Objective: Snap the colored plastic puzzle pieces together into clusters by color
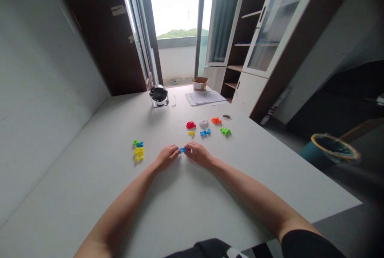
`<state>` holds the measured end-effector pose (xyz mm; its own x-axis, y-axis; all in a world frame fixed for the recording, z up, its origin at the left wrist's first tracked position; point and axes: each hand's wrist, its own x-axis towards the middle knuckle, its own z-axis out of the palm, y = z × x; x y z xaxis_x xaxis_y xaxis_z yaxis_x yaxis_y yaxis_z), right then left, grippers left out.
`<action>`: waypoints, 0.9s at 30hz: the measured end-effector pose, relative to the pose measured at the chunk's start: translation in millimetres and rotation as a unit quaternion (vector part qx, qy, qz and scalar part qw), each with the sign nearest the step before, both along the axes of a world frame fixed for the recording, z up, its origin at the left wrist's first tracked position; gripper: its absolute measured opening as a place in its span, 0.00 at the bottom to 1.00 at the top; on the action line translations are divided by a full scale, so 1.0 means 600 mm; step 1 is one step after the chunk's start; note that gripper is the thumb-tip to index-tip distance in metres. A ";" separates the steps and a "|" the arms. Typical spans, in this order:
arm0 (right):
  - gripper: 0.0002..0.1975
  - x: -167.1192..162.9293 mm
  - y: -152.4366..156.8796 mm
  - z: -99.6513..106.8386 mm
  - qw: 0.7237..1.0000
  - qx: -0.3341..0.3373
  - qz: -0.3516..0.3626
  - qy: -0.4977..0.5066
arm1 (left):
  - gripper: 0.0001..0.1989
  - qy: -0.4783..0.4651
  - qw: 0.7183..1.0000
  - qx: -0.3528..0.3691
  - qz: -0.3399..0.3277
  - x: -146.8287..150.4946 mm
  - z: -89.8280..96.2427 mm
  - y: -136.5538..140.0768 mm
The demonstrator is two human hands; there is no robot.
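Between my two hands, just above or on the white table, is a small blue plastic piece. My left hand pinches its left end, and my right hand has closed fingers at its right end, partly hiding it. Beyond my right hand lie small plastic pieces: red, clear, orange, yellow, blue and green. Left of my left hand sits a group with a green piece, a blue piece and yellow pieces.
Farther back stand a round black-and-silver device, a small cardboard box and a stack of papers. A tape roll lies right of the pieces. A bin is on the floor past the table's right edge.
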<state>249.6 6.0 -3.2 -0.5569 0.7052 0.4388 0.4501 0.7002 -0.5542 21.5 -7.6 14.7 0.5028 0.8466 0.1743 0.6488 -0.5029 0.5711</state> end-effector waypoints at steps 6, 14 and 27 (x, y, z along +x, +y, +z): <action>0.03 -0.001 -0.001 0.000 1.000 -0.001 -0.006 -0.001 | 0.15 -0.008 1.000 -0.001 0.010 0.002 0.004 -0.005; 0.03 -0.002 -0.001 0.003 1.000 -0.003 -0.009 -0.002 | 0.13 -0.020 1.000 -0.008 0.020 0.002 0.004 -0.008; 0.10 -0.002 -0.001 0.000 1.000 -0.017 -0.015 0.011 | 0.17 0.006 1.000 -0.006 0.012 0.000 0.004 -0.003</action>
<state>248.2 5.3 -3.0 -0.5256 0.7366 0.4256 0.4586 0.6667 -0.5876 21.3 -9.6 17.3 0.4845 0.8604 0.1581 0.6669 -0.4802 0.5697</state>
